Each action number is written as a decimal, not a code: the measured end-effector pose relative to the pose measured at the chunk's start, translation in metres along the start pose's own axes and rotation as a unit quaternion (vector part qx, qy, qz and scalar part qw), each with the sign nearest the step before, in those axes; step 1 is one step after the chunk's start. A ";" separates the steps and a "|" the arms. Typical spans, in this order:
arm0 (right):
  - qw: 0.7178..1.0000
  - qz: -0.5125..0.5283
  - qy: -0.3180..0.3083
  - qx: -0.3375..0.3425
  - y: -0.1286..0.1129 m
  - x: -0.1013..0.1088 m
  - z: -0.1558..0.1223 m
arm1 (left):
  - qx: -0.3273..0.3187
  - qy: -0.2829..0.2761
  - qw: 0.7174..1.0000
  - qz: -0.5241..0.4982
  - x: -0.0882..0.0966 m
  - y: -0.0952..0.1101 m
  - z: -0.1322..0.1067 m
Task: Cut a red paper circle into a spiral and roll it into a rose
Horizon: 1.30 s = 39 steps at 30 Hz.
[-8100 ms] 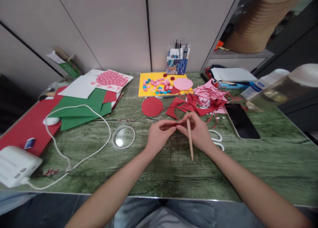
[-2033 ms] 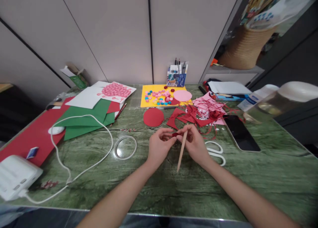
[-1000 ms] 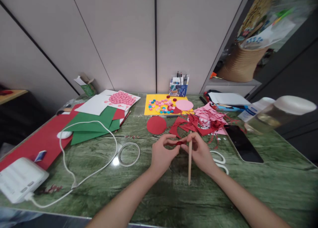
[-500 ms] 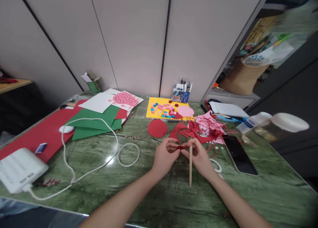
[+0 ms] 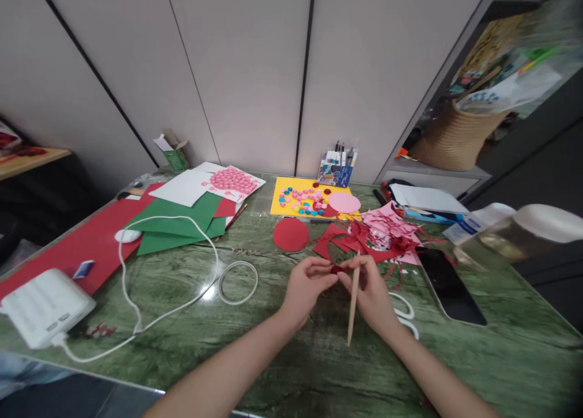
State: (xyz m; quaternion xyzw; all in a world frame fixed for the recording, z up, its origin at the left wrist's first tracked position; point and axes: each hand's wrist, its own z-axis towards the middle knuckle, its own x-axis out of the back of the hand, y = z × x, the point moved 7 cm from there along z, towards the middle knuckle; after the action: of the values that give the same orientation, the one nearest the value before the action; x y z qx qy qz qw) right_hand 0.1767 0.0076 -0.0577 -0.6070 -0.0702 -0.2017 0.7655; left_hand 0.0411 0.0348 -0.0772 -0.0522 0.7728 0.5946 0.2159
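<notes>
My left hand [image 5: 311, 287] and my right hand [image 5: 370, 287] meet over the green table, fingertips pinching a small dark red piece [image 5: 337, 269], perhaps rolled paper. Its exact shape is partly hidden by the fingers. A pale wooden stick [image 5: 353, 308] with a tapered lower end is also held in my right hand, hanging down across the fingers. Just beyond the hands lie a red paper circle [image 5: 290, 234] and red paper scraps [image 5: 330, 239]. Further back, a yellow sheet [image 5: 280, 205] carries small pink, blue and yellow rolled pieces and a pink paper circle [image 5: 344, 202].
White scissors handles [image 5: 405, 311] and a black phone [image 5: 450, 287] lie to the right, near a clear jar with a white lid [image 5: 553, 222]. Leftward are a white power bank [image 5: 48, 308] with a looped cable, green paper [image 5: 173, 223] and red paper [image 5: 68, 245]. Pink shreds [image 5: 392, 226] lie behind.
The view has shifted slightly, so more of the scissors handles shows. Both hands still pinch the red piece; the wooden stick's lower end leans a little more to the left.
</notes>
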 end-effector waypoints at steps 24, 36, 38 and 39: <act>0.993 -0.100 -0.065 0.021 -0.016 -0.007 0.003 | -0.053 -0.011 0.993 0.107 0.008 0.006 0.001; 0.998 0.059 0.009 0.005 -0.017 -0.008 -0.005 | -0.093 0.034 0.990 0.102 0.001 0.025 -0.011; 0.998 0.052 0.024 0.004 -0.016 -0.007 -0.005 | -0.093 0.035 0.989 0.108 0.002 0.026 -0.010; 0.998 0.051 0.029 0.004 -0.015 -0.007 -0.005 | -0.092 0.034 0.989 0.112 0.003 0.025 -0.010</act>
State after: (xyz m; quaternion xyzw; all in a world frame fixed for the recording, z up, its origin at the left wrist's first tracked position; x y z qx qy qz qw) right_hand 0.1639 0.0019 -0.0474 -0.6009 -0.0176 -0.1799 0.7786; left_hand 0.0277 0.0334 -0.0536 -0.0055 0.7223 0.6818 0.1158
